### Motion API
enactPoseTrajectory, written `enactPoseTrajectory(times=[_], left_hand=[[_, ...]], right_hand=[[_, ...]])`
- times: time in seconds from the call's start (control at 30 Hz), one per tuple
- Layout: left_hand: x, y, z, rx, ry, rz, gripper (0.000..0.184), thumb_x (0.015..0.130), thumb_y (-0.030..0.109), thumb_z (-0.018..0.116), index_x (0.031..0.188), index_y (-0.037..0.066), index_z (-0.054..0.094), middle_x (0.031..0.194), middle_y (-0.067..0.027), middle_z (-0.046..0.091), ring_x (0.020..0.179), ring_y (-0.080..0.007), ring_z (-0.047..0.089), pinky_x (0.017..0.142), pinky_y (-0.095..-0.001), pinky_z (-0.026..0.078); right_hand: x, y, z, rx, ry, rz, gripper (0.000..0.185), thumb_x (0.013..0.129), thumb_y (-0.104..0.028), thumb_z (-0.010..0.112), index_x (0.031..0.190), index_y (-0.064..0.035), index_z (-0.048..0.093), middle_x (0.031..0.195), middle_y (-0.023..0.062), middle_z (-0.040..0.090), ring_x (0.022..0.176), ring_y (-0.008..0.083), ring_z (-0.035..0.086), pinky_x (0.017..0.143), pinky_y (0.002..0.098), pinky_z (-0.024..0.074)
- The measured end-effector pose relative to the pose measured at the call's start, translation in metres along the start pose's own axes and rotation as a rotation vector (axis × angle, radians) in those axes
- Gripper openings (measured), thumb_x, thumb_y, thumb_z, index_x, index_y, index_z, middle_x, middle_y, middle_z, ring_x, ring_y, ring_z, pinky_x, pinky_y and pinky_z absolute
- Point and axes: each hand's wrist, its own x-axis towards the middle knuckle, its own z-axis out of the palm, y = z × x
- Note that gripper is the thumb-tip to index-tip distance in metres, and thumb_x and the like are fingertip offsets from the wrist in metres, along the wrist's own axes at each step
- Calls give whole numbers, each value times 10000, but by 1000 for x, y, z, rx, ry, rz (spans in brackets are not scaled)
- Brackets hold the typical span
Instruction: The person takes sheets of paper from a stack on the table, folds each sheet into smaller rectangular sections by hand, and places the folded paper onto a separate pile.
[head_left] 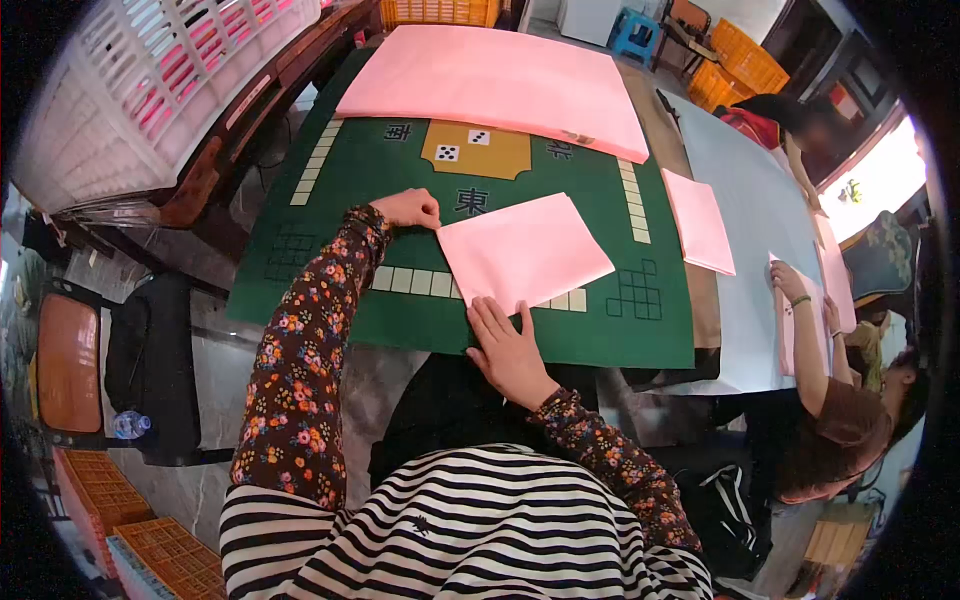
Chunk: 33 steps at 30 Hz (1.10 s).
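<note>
A folded pink sheet (527,253) lies at a slant on the green mahjong table cover (640,335) in front of me. I cannot tell if it is paper or cloth. At the sheet's left corner my left hand (408,208) is closed, its fingertips pinching that corner. My right hand (512,352) rests flat on the sheet's near edge, fingers stretched and somewhat spread. Beyond both hands lies a large pink stack (500,85), covering the far part of the table cover.
Right of the cover lies another folded pink sheet (698,222). Two co-workers sit at the adjoining pale table (740,300), one with hands on pink sheets (805,330). A white plastic crate (170,100) is at left, above a black chair (150,350). Orange crates (740,70) stand behind.
</note>
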Motion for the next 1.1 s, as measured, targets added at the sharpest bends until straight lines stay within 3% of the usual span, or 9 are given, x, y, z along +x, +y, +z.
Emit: enactPoseTrajectory(times=[0.1, 0.17, 0.23, 0.37, 0.6, 0.7, 0.77, 0.93, 1.1], left_hand=[[-10, -2, 7, -33, 114, -32, 211, 775, 252, 676, 827, 47, 682, 888, -100, 671, 882, -230, 611, 761, -360, 482], [-17, 7, 27, 241, 716, -84, 151, 785, 220, 641, 775, 70, 656, 831, -106, 636, 841, -311, 585, 733, -419, 480], [-26, 48, 50, 318, 934, 63, 111, 806, 165, 607, 728, 85, 613, 790, -109, 568, 820, -330, 528, 713, -437, 438], [-44, 78, 108, 492, 817, 533, 108, 827, 168, 570, 850, 72, 615, 872, -84, 577, 904, -296, 540, 805, -400, 443], [-55, 22, 89, 718, 795, 359, 141, 860, 186, 596, 932, 78, 652, 1073, -93, 611, 1002, -279, 557, 871, -400, 452], [-53, 28, 70, 303, 884, 65, 194, 879, 240, 606, 889, 56, 663, 1070, -98, 617, 979, -283, 563, 845, -401, 454], [-49, 49, 55, -16, 639, -433, 256, 870, 283, 629, 853, 29, 659, 1024, -108, 623, 950, -300, 566, 816, -399, 456], [-41, 38, 82, 106, 795, -110, 288, 830, 312, 677, 912, 36, 660, 903, -122, 597, 915, -293, 569, 771, -396, 458], [-42, 47, 89, 179, 742, -155, 276, 795, 310, 701, 865, 48, 644, 821, -110, 586, 828, -283, 585, 717, -392, 468]], right_hand=[[-1, 0, 3, -16, 16, -7, 609, 887, -286, 586, 1395, -14, 390, 1477, 125, 368, 1395, 236, 305, 1109, 578, 168], [-1, 0, 2, -2, -5, 5, 610, 886, -288, 587, 1394, -12, 391, 1480, 124, 365, 1397, 235, 301, 1111, 577, 167], [-1, 1, 4, -6, 14, -2, 609, 885, -288, 587, 1392, -12, 393, 1480, 124, 365, 1397, 235, 300, 1112, 576, 167], [-1, 1, 4, -12, 19, -5, 609, 882, -294, 591, 1387, -11, 399, 1480, 124, 364, 1396, 238, 301, 1115, 573, 165], [-2, 0, 2, 13, 25, -5, 606, 886, -291, 588, 1387, -11, 395, 1478, 124, 367, 1393, 242, 306, 1115, 577, 167], [-2, -1, 2, 8, 41, -4, 608, 886, -291, 587, 1389, -11, 392, 1475, 124, 371, 1391, 244, 309, 1114, 578, 171], [-2, 0, 2, -2, 39, -8, 613, 885, -293, 589, 1392, -12, 389, 1478, 123, 367, 1392, 244, 308, 1112, 580, 174], [-7, 3, 0, 14, 45, -15, 611, 881, -287, 597, 1388, -10, 396, 1477, 117, 371, 1390, 241, 314, 1112, 584, 168], [-26, 9, -9, 34, 1, -8, 604, 875, -267, 608, 1395, -40, 401, 1474, 116, 377, 1386, 240, 321, 1114, 587, 149]])
